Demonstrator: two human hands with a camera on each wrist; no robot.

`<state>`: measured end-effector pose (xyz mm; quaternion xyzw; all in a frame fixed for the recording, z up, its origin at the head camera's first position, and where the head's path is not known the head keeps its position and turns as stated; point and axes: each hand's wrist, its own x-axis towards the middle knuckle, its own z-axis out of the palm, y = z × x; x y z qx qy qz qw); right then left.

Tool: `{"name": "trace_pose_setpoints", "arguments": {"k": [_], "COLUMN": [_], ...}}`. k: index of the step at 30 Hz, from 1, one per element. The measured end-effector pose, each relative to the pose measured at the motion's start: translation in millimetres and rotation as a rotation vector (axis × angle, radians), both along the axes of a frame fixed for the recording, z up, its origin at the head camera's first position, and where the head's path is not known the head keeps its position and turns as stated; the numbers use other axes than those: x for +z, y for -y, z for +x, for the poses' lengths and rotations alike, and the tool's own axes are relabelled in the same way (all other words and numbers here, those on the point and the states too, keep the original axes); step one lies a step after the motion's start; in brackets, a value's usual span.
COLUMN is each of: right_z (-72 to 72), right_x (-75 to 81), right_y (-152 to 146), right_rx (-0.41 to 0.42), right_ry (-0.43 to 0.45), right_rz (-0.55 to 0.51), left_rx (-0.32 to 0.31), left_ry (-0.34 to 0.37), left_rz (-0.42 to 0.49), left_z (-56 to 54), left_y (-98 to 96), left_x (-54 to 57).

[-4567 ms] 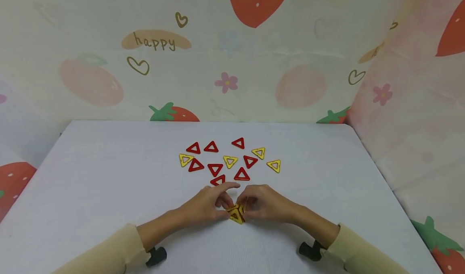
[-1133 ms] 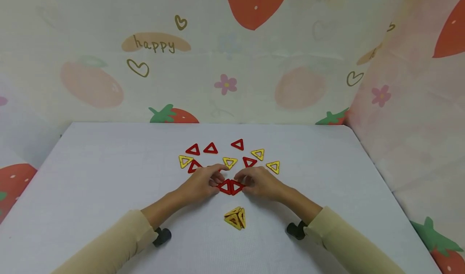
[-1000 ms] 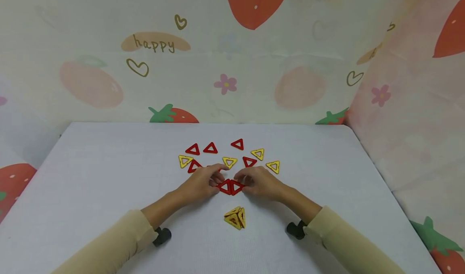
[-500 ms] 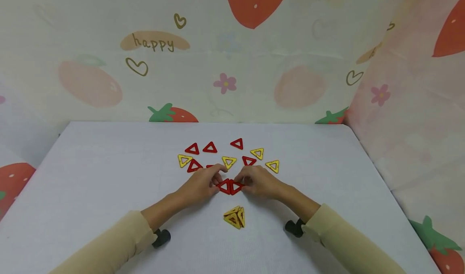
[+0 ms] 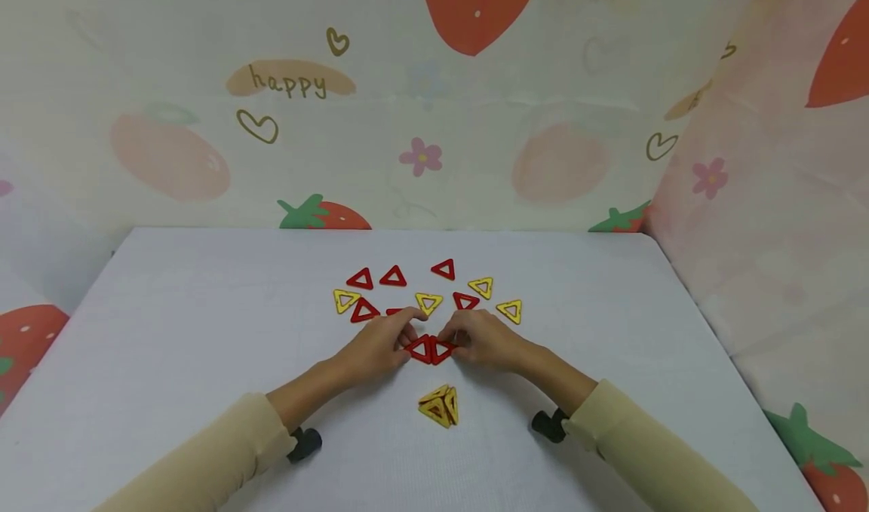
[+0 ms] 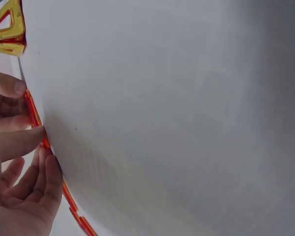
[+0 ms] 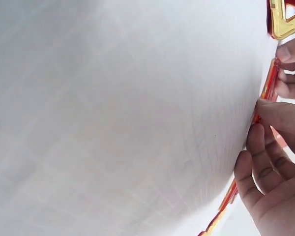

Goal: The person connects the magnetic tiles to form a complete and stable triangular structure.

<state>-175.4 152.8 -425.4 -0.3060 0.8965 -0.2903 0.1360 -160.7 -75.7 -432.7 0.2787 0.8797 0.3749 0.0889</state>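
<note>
In the head view two red triangular magnetic tiles lie edge to edge, forming a diamond. My left hand (image 5: 370,350) pinches the outer corner of the left red tile (image 5: 428,350) between thumb and fingers. On the other side, my right hand (image 5: 492,342) pinches the right red tile (image 5: 434,351) the same way. Both wrist views catch the red pair (image 6: 35,112) nearly edge-on, low against the white surface. A small yellow pyramid (image 5: 441,400) of triangular tiles stands just in front of the hands, touched by neither; part of it (image 7: 280,29) appears at the right wrist view's top corner.
Beyond the hands several loose triangles lie flat: red ones such as the back red tile (image 5: 452,271) and yellow ones such as the right yellow tile (image 5: 519,312). A red tile (image 5: 394,311) is partly hidden behind my left hand. The white table (image 5: 204,308) meets a patterned backdrop.
Earlier both hands were at the yellow pyramid; they have let go of it, moved farther back and brought two red tiles together. Over the last second they have barely moved.
</note>
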Motion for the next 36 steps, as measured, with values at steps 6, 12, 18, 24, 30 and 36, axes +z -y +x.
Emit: {"name": "trace_pose_setpoints", "arguments": {"k": [6,12,18,24,30,36], "right_z": [0.6,1.5,1.7,1.1,0.8,0.8], "right_x": [-1.1,-3.0,-3.3,-3.8,-3.6,-1.5], "right_y": [0.1,-0.6,-0.1,-1.0,-0.8,-0.1], "right_rx": [0.001,-0.013,-0.007,-0.016,-0.017,-0.011], "right_ry": [-0.005,0.006,0.014,0.017,0.022,0.017], "right_rz": [-0.008,-0.008,-0.022,-0.019,-0.016,-0.016], "left_rx": [0.021,0.027,0.007,-0.031,-0.042,-0.019], "left_ry": [0.008,0.008,-0.026,-0.040,-0.009,0.010], "left_rz": [-0.008,0.027,0.077,0.123,0.153,0.136], "left_z": [2.2,4.6,4.2,2.2,0.5,-0.4], "left_y": [-1.5,-1.5,-0.8,-4.0,-9.4,-13.1], "left_x": [-0.5,0.7,2.5,3.4,0.9,0.6]}}
